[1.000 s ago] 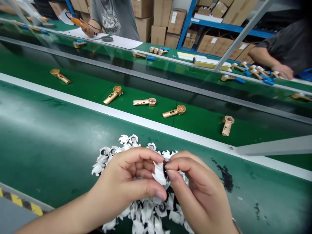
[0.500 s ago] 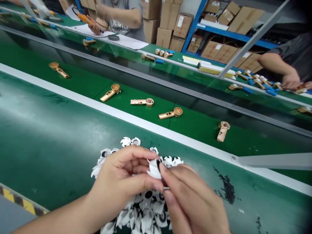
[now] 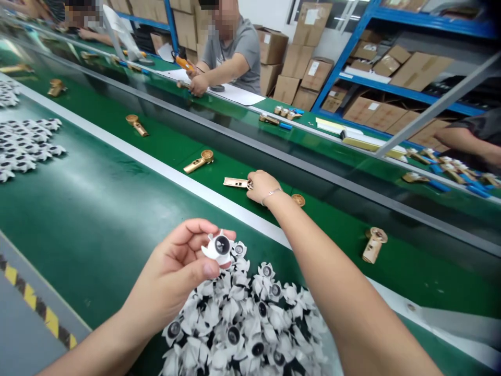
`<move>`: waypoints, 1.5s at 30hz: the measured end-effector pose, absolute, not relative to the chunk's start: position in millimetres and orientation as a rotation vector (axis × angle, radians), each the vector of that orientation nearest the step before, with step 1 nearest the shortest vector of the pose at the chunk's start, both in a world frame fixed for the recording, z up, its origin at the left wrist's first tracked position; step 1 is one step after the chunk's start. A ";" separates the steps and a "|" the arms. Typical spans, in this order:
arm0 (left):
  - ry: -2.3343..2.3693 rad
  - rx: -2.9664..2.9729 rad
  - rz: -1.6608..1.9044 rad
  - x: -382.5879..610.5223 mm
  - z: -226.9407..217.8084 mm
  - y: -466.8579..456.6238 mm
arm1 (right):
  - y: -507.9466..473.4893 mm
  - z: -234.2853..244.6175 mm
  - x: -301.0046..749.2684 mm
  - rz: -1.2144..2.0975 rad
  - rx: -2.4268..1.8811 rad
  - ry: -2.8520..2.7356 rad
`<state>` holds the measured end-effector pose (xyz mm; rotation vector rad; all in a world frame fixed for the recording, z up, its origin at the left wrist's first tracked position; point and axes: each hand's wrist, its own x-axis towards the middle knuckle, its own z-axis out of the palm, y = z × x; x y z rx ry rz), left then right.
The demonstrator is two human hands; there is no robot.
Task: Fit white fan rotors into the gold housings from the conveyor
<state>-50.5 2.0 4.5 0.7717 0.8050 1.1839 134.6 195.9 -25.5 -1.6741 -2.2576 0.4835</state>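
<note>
Right hand (image 3: 263, 187), earlier at white fan impeller (image 3: 210, 249), now reaching over green conveyor belt (image 3: 168, 138), fingers covering round end of gold fan casing (image 3: 235, 182) lying there; cannot tell whether they are gripping. Left hand (image 3: 180, 261) holding that impeller between thumb and fingers, dark hub (image 3: 223, 244) facing camera, just above heap of loose white impellers (image 3: 239, 290). Other gold casings (image 3: 199, 162) lying spaced along belt on both sides.

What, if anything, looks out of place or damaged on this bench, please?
Nothing is plainly damaged. The one untidy spot is the heap of white fan blades beside the left hand, tumbled at all angles; it looks odd only because the group of blades at the far left sits in neat rows.
</note>
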 end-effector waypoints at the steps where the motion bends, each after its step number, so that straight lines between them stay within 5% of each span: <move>1: 0.777 0.793 1.177 -51.2 5.7 1.3 | 183.1 -20.5 139.0 0.482 -1.633 -2.283; 7: 0.767 0.899 1.155 -40.5 8.0 0.6 | 46.4 24.9 195.0 0.525 -1.327 -2.182; 14: 0.830 1.156 0.921 -6.0 8.8 -12.4 | -56.2 21.6 212.0 1.075 -1.228 -1.563; 29: 0.869 1.042 0.906 15.7 12.1 -34.2 | -61.5 5.3 220.4 1.530 -0.914 -1.202; 45: 1.005 1.508 1.016 14.0 16.4 -30.9 | -69.8 11.6 220.9 1.281 -1.144 -1.439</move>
